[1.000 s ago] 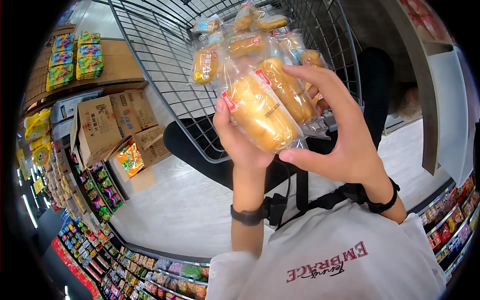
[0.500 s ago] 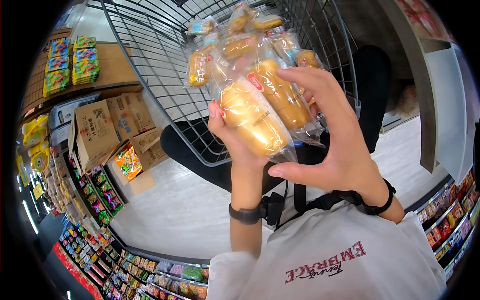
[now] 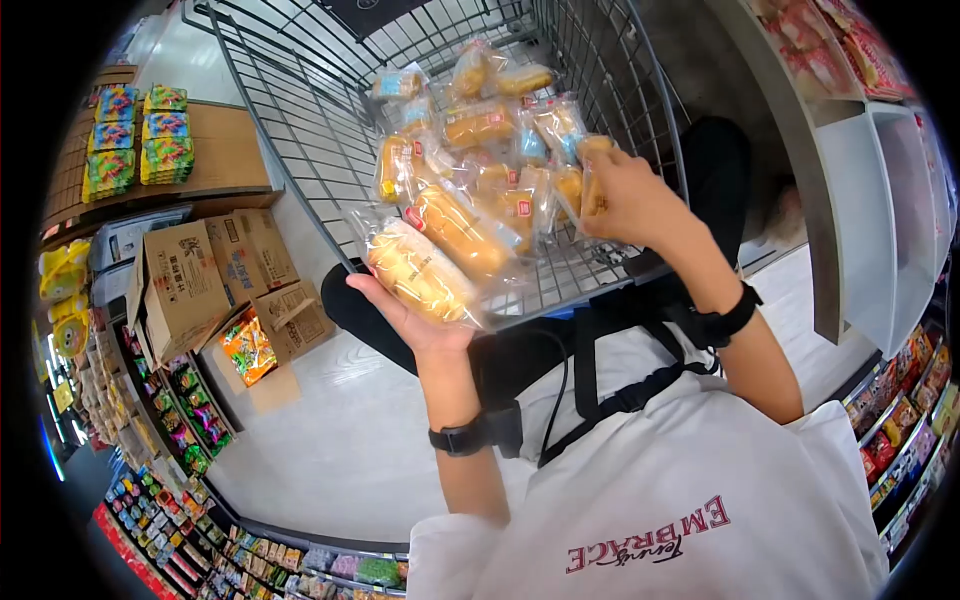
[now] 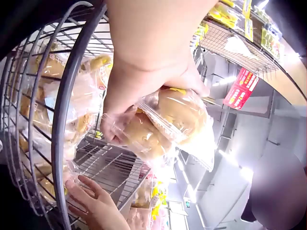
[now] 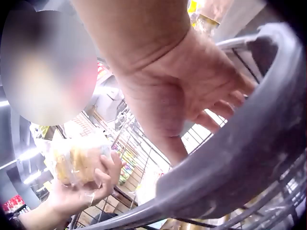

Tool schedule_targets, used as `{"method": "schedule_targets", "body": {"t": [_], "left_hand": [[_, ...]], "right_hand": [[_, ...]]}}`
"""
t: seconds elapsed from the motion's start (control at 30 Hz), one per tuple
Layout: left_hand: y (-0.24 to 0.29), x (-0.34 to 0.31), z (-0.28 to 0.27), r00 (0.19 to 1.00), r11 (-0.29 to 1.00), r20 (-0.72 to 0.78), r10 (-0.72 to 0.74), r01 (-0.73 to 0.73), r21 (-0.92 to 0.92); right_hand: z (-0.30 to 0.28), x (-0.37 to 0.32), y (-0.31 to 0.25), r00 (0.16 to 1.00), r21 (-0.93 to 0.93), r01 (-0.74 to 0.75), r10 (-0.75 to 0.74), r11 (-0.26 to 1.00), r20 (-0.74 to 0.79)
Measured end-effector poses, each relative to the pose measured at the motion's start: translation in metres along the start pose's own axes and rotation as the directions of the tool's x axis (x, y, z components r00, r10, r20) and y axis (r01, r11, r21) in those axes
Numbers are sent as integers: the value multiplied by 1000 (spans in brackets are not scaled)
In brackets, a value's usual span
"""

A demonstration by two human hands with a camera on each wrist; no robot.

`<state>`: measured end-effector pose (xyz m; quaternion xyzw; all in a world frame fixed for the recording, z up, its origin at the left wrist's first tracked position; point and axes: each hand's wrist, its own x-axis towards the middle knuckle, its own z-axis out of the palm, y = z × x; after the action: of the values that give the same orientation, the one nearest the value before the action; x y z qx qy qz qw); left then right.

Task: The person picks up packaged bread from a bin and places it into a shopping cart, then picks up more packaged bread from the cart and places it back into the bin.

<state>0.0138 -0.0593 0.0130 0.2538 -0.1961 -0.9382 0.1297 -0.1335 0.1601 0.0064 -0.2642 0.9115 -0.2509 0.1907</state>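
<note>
My left hand (image 3: 428,328) holds two clear-wrapped bread loaves, a paler loaf (image 3: 415,270) and a browner loaf (image 3: 462,232), above the near end of a wire shopping cart (image 3: 300,165). Its curled fingers show round the wrappers in the right wrist view. Inside the cart, my right hand (image 3: 640,205) reaches down over a wrapped bread (image 3: 596,180) on the right of the pile. The left wrist view shows the fingers (image 4: 88,187) of that right hand loosely extended against a wrapper. Several more wrapped breads (image 3: 478,123) lie in the cart.
Beside the cart on the left stand opened cardboard boxes (image 3: 190,280) and a shelf with colourful snack packs (image 3: 112,135). A shelf unit with white bins (image 3: 850,190) rises close on the right. The cart's thick grey rim (image 5: 225,158) runs under my right wrist.
My right hand has left the side of the held loaves and moved over the pile in the cart. The left hand has shifted left and lower with both loaves.
</note>
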Motion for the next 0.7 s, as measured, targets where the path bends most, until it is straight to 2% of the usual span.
{"method": "schedule_targets", "body": {"t": [0.07, 0.1, 0.13, 0.2, 0.23, 0.27, 0.3, 0.33, 0.4, 0.47, 0.53, 0.6, 0.7], "left_hand": [[3, 1, -2, 999, 999, -45, 23, -21, 34], [3, 3, -2, 996, 996, -74, 40, -33, 85], [5, 4, -3, 993, 989, -103, 57, -43, 138], [7, 3, -5, 998, 998, -61, 7, -3, 69], [5, 6, -5, 996, 996, -87, -34, 41, 81], [2, 8, -5, 991, 992, -114, -75, 85, 91], [-1, 9, -4, 994, 985, -49, -95, 101, 140], [-4, 11, -3, 994, 986, -51, -92, 98, 132], [-9, 14, -2, 985, 987, -68, -157, 159, 30], [-12, 15, 1, 982, 986, -92, -164, 165, 7], [-13, 10, 9, 976, 977, -46, -212, 212, -10], [-13, 10, 9, 974, 973, -14, -226, 225, -50], [-14, 9, 14, 973, 974, -21, -229, 228, -6]], "right_hand": [[11, 7, -11, 982, -191, -187, 188, 963, -13], [9, 10, -17, 969, -129, -247, 244, 961, -39], [14, 15, -13, 971, -132, -240, 237, 962, -39], [24, 23, -5, 982, -108, -181, 173, 978, -75], [17, 25, -10, 949, 10, -314, 314, 949, 25], [20, 24, -5, 950, 2, -312, 312, 950, 26], [27, 21, 5, 960, 51, -261, 265, 964, -86], [30, 20, 10, 955, 94, -203, 219, 975, -201], [33, 18, 16, 947, 144, -250, 273, 958, -169], [34, 19, 18, 934, 193, -298, 328, 935, -145], [32, 20, 20, 900, 300, -414, 436, 860, -9], [34, 18, 18, 894, 325, -421, 449, 847, -12], [45, 16, 22, 880, 357, -437, 474, 826, -18]]}}
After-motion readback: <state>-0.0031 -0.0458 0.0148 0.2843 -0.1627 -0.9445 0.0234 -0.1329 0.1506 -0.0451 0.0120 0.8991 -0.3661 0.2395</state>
